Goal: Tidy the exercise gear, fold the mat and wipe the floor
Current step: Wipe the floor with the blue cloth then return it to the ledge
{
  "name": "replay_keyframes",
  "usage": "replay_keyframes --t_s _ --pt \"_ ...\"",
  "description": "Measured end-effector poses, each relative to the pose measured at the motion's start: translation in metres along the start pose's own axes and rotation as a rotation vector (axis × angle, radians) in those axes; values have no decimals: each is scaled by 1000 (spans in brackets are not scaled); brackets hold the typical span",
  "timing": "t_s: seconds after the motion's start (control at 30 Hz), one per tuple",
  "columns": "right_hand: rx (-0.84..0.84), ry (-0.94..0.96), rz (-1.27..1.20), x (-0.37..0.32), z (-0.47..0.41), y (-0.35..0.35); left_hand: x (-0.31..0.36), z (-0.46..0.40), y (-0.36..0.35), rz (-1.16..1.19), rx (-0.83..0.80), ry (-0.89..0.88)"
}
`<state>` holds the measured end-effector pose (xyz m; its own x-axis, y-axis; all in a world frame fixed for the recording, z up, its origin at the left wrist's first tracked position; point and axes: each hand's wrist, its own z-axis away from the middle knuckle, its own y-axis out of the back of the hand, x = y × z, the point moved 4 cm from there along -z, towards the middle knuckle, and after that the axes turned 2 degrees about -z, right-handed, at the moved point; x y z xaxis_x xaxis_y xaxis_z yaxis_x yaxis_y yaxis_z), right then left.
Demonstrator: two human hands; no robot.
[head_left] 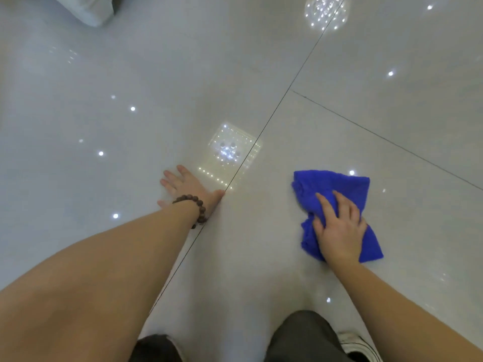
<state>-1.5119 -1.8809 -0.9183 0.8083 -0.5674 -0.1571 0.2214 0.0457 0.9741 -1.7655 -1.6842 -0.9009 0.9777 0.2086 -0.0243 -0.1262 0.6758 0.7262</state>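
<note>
1. While the right hand [338, 226] presses flat on the blue cloth [337, 194], fingers spread over it rather than closed around it, the person crouches low over the glossy floor [130, 74] and the wiping step looks to be in hand.
2. Over on the other side, the left hand [188, 186] lies open, palm down on the tile beside a grout line [274, 113], bracing the body; a bead bracelet [200, 206] sits at the wrist.
3. Risk one: that cloth is bunched and twisted under the palm, so a push could roll it up and leave streaks or missed strips.
4. Risk two: with only a flat press and no real grip, a quick stroke could let the cloth slide out from under the fingers.
5. Risk three: the polished tile looks slick, and if it is damp the bracing hand could skid and tip the person forward.
6. Risk four: the shoe [352, 343] and knees sit close behind, so freshly wiped floor may get marked again.
7. No mat or exercise gear is in view.
</note>
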Motion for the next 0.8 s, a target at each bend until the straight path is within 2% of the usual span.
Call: replay_keyframes --t_s 0.13,0.27,0.47,0.67,0.8 --pt "-207 -55 -78 -10 -11 49 10 50 49 -117 150 -221" --pt "-109 -135 -238 -38 4 153 23 147 109 -150 250 -460" --pt "-51 -179 -415 -61 53 352 37 305 228 -135 332 -585" --pt "-2 -191 -399 -40 91 555 69 455 350 -182 376 -704" --pt "79 -228 -389 -8 106 665 99 528 407 -219 386 -771"
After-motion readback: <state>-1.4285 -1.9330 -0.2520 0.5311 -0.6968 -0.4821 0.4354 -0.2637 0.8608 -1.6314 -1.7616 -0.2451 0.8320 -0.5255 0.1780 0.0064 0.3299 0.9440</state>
